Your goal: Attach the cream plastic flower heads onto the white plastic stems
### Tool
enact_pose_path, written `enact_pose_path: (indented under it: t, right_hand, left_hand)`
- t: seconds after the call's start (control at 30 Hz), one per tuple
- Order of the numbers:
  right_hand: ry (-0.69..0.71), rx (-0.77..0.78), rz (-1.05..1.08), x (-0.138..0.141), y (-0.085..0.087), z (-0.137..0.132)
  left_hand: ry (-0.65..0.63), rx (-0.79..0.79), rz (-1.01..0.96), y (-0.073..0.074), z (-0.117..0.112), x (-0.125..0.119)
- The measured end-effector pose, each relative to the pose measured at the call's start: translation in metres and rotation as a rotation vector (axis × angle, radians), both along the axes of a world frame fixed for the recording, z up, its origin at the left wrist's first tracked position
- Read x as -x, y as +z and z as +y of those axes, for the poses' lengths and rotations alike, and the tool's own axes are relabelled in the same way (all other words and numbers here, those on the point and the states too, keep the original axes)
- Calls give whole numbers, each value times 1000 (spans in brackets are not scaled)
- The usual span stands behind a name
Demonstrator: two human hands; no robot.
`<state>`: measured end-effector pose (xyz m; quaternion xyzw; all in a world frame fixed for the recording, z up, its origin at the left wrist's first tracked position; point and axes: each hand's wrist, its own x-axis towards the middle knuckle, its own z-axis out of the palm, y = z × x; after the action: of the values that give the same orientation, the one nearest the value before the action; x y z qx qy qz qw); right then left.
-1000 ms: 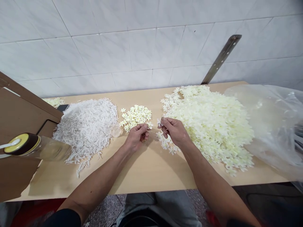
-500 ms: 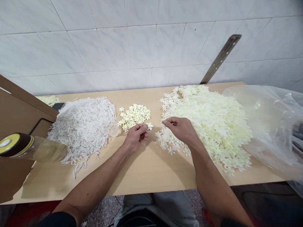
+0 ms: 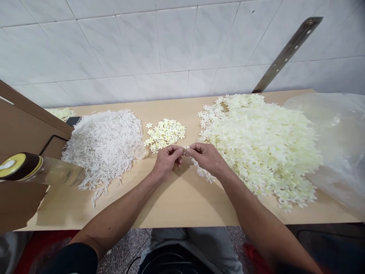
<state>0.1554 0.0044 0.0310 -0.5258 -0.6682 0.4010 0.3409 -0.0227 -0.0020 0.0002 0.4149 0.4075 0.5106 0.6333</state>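
My left hand (image 3: 167, 160) and my right hand (image 3: 205, 155) meet fingertip to fingertip above the table. Between them is a small pale artificial flower (image 3: 186, 147), mostly covered by the fingers; both hands pinch it. Just behind my left hand lies a small pile of cream flowers (image 3: 165, 133) with yellowish centres. A much larger heap of loose pale flowers (image 3: 265, 144) spreads beside and beyond my right hand. Left of the small pile is a mound of thin white stem-like pieces (image 3: 105, 140). A small clear round dish (image 3: 140, 151) sits at its edge.
A clear bottle (image 3: 57, 171) with a yellow and brown lid stands at the left by a brown cardboard box (image 3: 23, 140). A clear plastic bag (image 3: 342, 144) lies at the right end of the table (image 3: 188, 205). A slotted metal bar (image 3: 288, 55) leans on the tiled wall.
My right hand has moved left to meet my left hand at the flower, which now sits between both sets of fingertips. The camera view has shifted slightly.
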Motion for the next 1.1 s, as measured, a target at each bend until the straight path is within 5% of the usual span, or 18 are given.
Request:
enact_pose_path:
  t: [0.73,1.1]
  right_hand:
    - [-58,232,394,8,-3,0]
    - [-128,103,170,10,-8,-1]
  left_hand:
    - [-47,50,-57,5,-2,1]
    - [-17,-69,29,1,-2,0]
